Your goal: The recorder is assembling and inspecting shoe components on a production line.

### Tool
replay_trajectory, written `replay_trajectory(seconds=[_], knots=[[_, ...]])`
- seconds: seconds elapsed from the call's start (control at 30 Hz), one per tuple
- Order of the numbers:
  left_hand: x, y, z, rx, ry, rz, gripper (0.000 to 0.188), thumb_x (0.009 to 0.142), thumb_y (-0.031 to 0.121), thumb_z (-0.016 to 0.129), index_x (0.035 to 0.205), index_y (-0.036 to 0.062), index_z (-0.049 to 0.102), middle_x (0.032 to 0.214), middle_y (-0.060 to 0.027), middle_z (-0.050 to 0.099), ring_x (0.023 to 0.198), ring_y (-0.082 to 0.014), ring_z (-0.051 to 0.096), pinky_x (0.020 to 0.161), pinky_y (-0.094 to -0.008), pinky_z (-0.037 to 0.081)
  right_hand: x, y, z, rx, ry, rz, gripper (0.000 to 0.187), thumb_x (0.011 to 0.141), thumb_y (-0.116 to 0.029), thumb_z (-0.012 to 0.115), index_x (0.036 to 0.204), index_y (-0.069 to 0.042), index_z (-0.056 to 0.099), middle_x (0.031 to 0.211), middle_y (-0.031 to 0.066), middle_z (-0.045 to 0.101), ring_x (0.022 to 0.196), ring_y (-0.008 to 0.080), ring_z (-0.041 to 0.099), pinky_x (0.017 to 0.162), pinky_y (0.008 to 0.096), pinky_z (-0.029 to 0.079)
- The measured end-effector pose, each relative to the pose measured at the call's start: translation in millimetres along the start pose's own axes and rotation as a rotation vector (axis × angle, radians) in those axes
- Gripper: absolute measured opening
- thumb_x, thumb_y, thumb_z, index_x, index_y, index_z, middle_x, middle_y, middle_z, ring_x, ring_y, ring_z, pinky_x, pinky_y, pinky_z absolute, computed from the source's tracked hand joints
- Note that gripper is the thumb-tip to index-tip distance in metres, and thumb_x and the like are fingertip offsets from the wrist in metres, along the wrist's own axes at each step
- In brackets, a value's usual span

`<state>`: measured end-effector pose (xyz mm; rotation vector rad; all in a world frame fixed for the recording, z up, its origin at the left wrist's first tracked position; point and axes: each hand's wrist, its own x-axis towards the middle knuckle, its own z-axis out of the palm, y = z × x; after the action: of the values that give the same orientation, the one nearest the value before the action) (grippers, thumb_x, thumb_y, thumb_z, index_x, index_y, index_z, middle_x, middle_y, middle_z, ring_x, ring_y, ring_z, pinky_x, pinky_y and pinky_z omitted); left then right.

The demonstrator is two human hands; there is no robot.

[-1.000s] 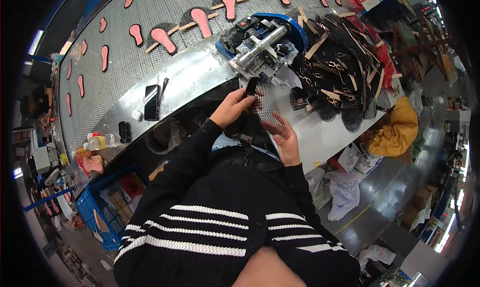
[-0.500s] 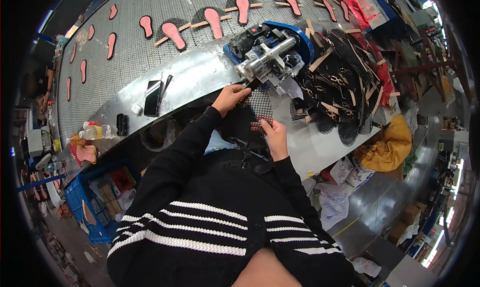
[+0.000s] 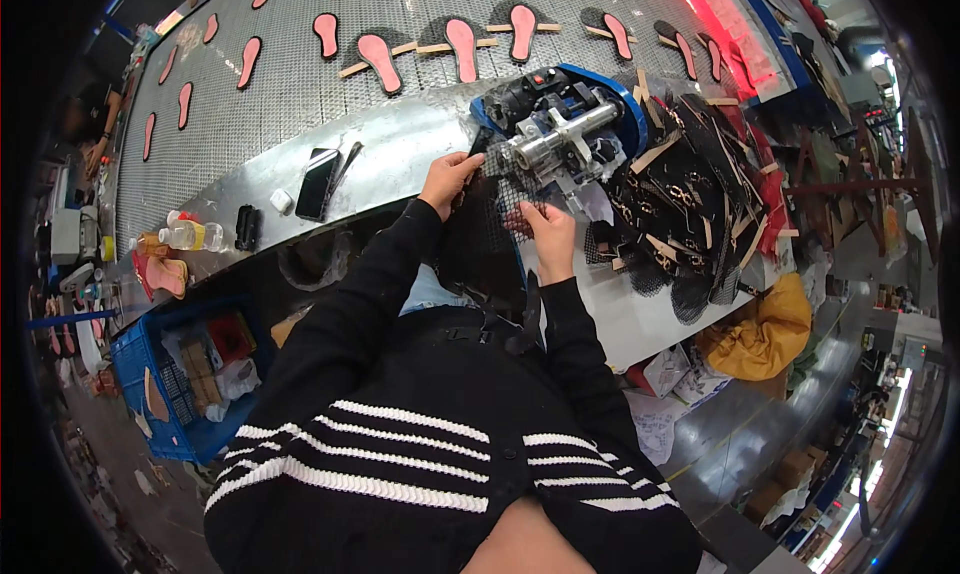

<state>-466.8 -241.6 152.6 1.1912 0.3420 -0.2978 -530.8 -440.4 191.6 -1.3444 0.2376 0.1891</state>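
Between my hands hangs a piece of black mesh fabric (image 3: 492,214), just in front of a small metal machine with rollers (image 3: 560,139) and a blue base. My left hand (image 3: 448,184) pinches a dark strip at the mesh's upper left edge, beside the machine's front. My right hand (image 3: 550,240) has its fingers closed on the right side of the mesh, lower and nearer to me. Part of the mesh blends into the dark gap below. Right of the machine lies a heap of black mesh pieces (image 3: 685,199) with tan strips and gold-coloured chain patterns.
Pink insoles with dark edges (image 3: 461,49) are spread over a mesh conveyor belt (image 3: 290,84). A phone (image 3: 318,184), a white case (image 3: 281,202) and a plastic bottle (image 3: 195,236) stand along the metal table edge. A blue crate (image 3: 150,364) is at lower left, a yellow bag (image 3: 765,334) at right.
The view has shifted. My left hand has drawn leftward from the machine with the mesh edge. My right hand has come up closer to the left hand and the machine.
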Motion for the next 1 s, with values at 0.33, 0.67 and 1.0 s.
replay_trajectory(seconds=[0.33,0.67,1.0], knots=[[-61,-40,-28,-0.294,0.028,-0.297,0.013,0.093,0.020,0.068,0.092,0.0078,0.062,0.088,-0.0027,0.068,0.079,-0.0148,0.066,0.068,-0.0288,0.054,-6,14,-11,0.054,-0.047,0.071,0.014,0.093,-0.008,0.064,0.093,0.006,0.067,0.084,0.0085,0.070,0.070,0.0151,0.068,0.068,0.0280,0.056],[-83,-84,8,-0.934,0.054,-0.435,0.033,0.099,0.032,0.058,0.111,0.0019,0.063,0.111,-0.0132,0.069,0.098,-0.0229,0.068,0.085,-0.0327,0.058,-25,-1,-3,-0.439,0.035,-0.199,0.028,0.097,-0.019,0.061,0.087,0.007,0.067,0.079,0.0099,0.072,0.067,0.0152,0.069,0.064,0.0273,0.053],[-86,-54,-5,-1.041,0.087,-0.219,0.034,0.101,0.032,0.056,0.111,-0.0001,0.060,0.105,-0.0115,0.069,0.092,-0.0207,0.067,0.086,-0.0336,0.057,21,-8,62,-0.482,0.070,-0.157,0.027,0.093,-0.023,0.064,0.086,0.002,0.070,0.071,0.0095,0.071,0.057,0.0146,0.068,0.054,0.0285,0.050]])
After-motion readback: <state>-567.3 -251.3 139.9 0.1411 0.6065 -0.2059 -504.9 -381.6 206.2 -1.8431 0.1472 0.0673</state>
